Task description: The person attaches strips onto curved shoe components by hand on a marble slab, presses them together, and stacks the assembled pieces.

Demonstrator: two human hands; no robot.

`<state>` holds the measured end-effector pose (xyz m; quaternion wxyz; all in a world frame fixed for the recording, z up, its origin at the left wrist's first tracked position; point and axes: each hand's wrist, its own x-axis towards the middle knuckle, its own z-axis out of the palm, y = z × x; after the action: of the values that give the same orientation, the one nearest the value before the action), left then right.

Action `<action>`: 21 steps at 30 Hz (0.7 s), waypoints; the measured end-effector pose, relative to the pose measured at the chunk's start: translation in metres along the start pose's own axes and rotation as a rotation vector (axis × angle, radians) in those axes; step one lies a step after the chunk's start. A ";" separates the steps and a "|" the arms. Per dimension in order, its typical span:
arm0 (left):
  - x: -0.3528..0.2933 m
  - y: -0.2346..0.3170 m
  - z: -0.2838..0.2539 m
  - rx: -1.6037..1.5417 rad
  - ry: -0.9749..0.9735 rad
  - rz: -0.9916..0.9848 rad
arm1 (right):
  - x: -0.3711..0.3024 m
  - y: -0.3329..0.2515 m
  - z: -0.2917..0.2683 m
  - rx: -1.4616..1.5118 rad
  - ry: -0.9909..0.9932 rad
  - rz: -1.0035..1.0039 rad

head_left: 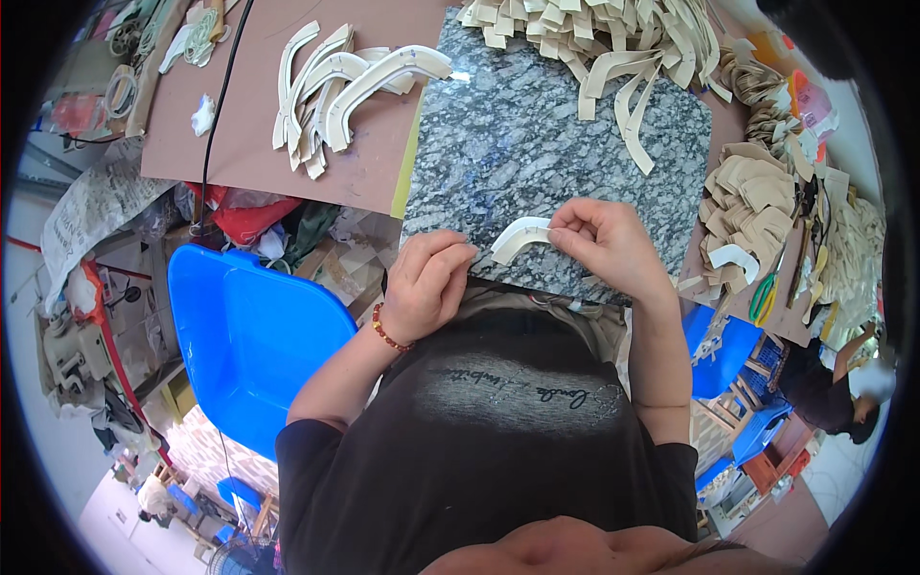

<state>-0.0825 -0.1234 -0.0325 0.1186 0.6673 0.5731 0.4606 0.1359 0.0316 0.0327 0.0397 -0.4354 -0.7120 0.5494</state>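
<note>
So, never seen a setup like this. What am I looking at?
There's no machine: a person works with two bare hands. The single picture comes from the left of two fisheye cameras on their head, looking down, so edges bend near the rim.

The right grip pinches the right end of a curved pale strip. The left grip is curled just beside the strip's other end, apparently not touching it.

Underneath is a speckled stone slab, with a heap of beige strips at its far end. More curved strips lie on the brown tabletop to the left.
</note>
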 end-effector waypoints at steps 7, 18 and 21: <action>0.003 -0.001 0.001 -0.033 0.006 0.005 | 0.002 0.000 0.004 -0.028 0.056 -0.014; 0.041 0.018 0.023 0.129 -0.416 0.217 | 0.006 0.012 0.013 -0.287 0.257 -0.180; 0.053 0.022 0.025 0.159 -0.472 0.204 | -0.003 0.012 0.013 -0.396 0.333 -0.139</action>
<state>-0.0539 -0.0747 -0.0053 0.1491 0.8178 0.4938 0.2551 0.1383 0.0204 0.0189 0.1078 -0.4691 -0.8175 0.3163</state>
